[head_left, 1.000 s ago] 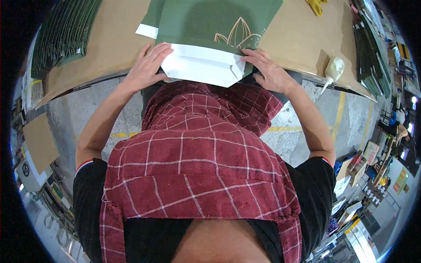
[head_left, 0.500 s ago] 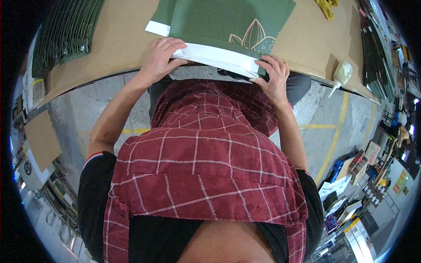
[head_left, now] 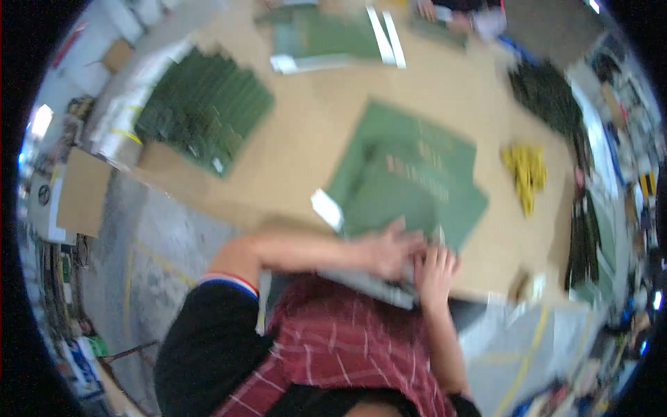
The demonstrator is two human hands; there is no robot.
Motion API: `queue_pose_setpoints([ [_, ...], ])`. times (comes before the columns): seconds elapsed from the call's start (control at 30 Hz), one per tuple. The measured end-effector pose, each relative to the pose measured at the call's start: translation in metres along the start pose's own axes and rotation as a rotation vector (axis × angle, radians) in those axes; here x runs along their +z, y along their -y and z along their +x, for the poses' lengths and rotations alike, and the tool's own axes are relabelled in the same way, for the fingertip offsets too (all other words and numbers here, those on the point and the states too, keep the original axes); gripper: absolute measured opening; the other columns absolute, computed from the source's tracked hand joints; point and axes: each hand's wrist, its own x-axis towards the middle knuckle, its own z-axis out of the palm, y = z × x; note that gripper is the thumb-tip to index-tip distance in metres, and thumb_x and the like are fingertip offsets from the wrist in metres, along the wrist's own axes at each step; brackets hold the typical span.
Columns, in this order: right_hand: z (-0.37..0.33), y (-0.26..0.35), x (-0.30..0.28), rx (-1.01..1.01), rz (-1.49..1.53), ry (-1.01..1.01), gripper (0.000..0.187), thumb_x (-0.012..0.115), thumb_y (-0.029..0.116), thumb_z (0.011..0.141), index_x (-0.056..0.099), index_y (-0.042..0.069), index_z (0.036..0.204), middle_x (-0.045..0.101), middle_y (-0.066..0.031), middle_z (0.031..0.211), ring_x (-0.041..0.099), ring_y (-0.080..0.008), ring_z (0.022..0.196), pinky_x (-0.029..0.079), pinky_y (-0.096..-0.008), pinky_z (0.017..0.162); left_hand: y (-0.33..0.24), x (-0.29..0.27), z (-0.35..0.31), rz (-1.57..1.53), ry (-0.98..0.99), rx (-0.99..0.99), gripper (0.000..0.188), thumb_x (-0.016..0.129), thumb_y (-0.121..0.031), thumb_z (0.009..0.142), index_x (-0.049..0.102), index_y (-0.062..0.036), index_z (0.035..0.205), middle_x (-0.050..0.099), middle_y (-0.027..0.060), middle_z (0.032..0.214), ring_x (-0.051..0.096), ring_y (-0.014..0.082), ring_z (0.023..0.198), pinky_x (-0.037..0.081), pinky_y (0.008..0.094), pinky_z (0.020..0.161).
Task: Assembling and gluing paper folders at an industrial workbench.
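A flat green paper bag (head_left: 396, 198) with pale printing lies askew at the table's near edge. From its left corner sticks out a white flap (head_left: 326, 210), and a pale strip (head_left: 368, 286) runs along the near side, partly below my forearm. My left hand (head_left: 390, 251) lies across the bag's near right part, blurred, its fingers stretched toward my other hand. Beside it, my right hand (head_left: 435, 271) has its fingers bent over the bag's near right edge; its thumb is hidden. The two hands almost touch.
On the brown table (head_left: 278, 167) are a stack of green bags (head_left: 205, 104) at left, yellow gloves (head_left: 526, 174) at right and a blurred pale bottle (head_left: 531, 286) at the near right. More green pieces (head_left: 326, 35) lie at the far side, near another person's hand (head_left: 458, 22).
My left hand has gone from the strip's left end across to the right, next to my right hand. The view has tilted up, showing more of the table, and is blurred.
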Motion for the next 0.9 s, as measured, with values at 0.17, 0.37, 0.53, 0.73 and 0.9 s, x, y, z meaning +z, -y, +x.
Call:
queue_pose_setpoints([
  [0.17,-0.021,-0.004,0.022,-0.095,0.205,-0.060,0.028,0.055,0.016,0.074,0.049,0.011,0.100,0.051,-0.0069,0.103,0.046,-0.0259,0.100,0.029,-0.0481,0.091,-0.020,0.029,-0.014,-0.059,-0.177,-0.091,0.065,0.042,-0.049,0.083,0.036,-0.0004,0.125,0.031,0.0162,0.133,0.026,0.0271,0.127,0.015,0.0530,0.101],
  [0.37,-0.008,-0.002,0.018,-0.145,0.190,-0.101,0.026,0.054,0.016,0.075,0.049,0.009,0.100,0.051,-0.0057,0.103,0.046,-0.0246,0.099,0.030,-0.0457,0.090,-0.008,0.020,-0.013,-0.064,-0.229,-0.081,0.060,0.050,-0.044,0.081,0.041,-0.0004,0.121,0.037,0.0172,0.130,0.032,0.0255,0.125,0.020,0.0486,0.101],
  [0.53,-0.011,-0.010,0.028,-0.143,0.374,-0.083,0.030,0.055,0.022,0.077,0.048,0.009,0.104,0.050,-0.0072,0.106,0.046,-0.0268,0.101,0.030,-0.0481,0.090,0.002,0.019,-0.012,-0.088,-0.288,-0.082,0.049,0.051,-0.035,0.083,0.034,-0.0071,0.120,0.034,0.0161,0.128,0.035,0.0294,0.120,0.022,0.0487,0.099],
  [0.73,-0.061,-0.027,0.003,0.284,0.223,-0.114,0.057,0.070,0.033,0.067,0.046,0.006,0.111,0.039,-0.0181,0.124,0.034,-0.0358,0.117,0.022,-0.0499,0.098,-0.001,0.016,-0.010,-0.037,-0.382,-0.154,0.048,0.050,-0.033,0.085,0.034,-0.0068,0.121,0.037,0.0158,0.123,0.036,0.0292,0.117,0.023,0.0487,0.098],
  [0.9,-0.087,-0.031,0.020,0.347,0.303,-0.106,0.060,0.074,0.028,0.063,0.045,0.000,0.107,0.039,-0.0209,0.124,0.031,-0.0372,0.119,0.023,-0.0470,0.098,-0.011,0.011,-0.011,0.036,-0.346,-0.116,0.049,0.047,-0.037,0.086,0.034,-0.0066,0.123,0.037,0.0157,0.123,0.035,0.0287,0.119,0.024,0.0488,0.098],
])
